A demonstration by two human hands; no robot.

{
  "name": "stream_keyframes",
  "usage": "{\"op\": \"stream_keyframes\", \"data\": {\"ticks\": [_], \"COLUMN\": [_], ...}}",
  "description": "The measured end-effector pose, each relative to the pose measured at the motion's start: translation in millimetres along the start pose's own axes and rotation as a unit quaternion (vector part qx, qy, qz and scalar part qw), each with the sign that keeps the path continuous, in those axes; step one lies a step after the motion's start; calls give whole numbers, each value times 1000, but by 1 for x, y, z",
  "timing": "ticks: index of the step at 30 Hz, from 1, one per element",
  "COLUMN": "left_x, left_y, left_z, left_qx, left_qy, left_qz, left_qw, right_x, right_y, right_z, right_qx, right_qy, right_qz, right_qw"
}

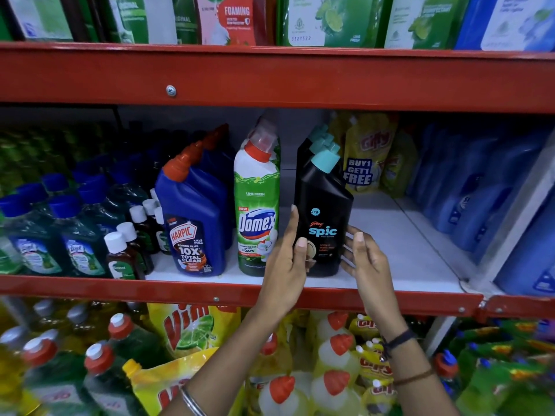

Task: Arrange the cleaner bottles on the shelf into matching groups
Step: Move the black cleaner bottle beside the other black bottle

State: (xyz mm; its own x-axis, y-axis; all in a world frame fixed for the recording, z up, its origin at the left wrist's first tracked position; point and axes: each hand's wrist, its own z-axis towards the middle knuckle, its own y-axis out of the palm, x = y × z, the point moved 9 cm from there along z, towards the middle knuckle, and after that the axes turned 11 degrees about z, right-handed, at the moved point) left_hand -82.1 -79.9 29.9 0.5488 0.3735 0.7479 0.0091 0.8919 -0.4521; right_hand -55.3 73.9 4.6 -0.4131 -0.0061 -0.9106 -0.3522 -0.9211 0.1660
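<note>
On the middle shelf (414, 259) a black Spic bottle (322, 205) with a teal cap stands at the front of a row of matching black bottles. My left hand (285, 265) holds its left side, thumb across its lower front. My right hand (366, 262) is at its right side with fingers spread, fingertips touching or nearly touching it. To the left stands a green and white Domex bottle (258, 205) with others behind it. Further left is a row of blue Harpic bottles (192, 223) with orange caps.
Small brown bottles (123, 259) and green bottles with blue caps (33, 232) fill the shelf's left end. Yellow pouches (365, 154) stand at the back right, blue bottles (468, 190) on the far right. Bare shelf lies right of the Spic row. Red shelf beams run above and below.
</note>
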Motion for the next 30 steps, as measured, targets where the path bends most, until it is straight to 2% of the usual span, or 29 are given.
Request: {"op": "stream_keyframes", "data": {"ticks": [3, 6, 8, 10, 13, 15, 21, 30], "left_x": [2, -3, -10, -21, -35, -44, -49, -50], "left_y": [-11, -36, -55, -70, -77, -73, -69, -72], "left_z": [-11, -34, -45, -44, -33, -26, -18, -19], "left_qx": [47, 144, 201, 226, 182, 138, 75, 62], "left_qy": [16, 23, 36, 22, -15, -34, -62, -66], "left_qz": [-33, -133, -143, -135, -113, -114, -113, -82], "left_qw": [998, 980, 968, 964, 977, 983, 989, 993], "right_x": [-11, -29, -38, -37, -21, -10, 6, 1], "right_y": [-1, 3, 21, 54, 103, 123, 134, 130], "right_z": [-12, -33, -43, -48, -49, -45, -28, -31], "right_qx": [68, 148, 125, 54, -49, -71, -51, -33], "right_qy": [-40, -110, -139, -129, -69, -26, 24, 20], "right_qz": [-34, 38, 79, 83, 55, 63, 89, 63], "right_qw": [996, 982, 979, 987, 995, 995, 994, 997]}}
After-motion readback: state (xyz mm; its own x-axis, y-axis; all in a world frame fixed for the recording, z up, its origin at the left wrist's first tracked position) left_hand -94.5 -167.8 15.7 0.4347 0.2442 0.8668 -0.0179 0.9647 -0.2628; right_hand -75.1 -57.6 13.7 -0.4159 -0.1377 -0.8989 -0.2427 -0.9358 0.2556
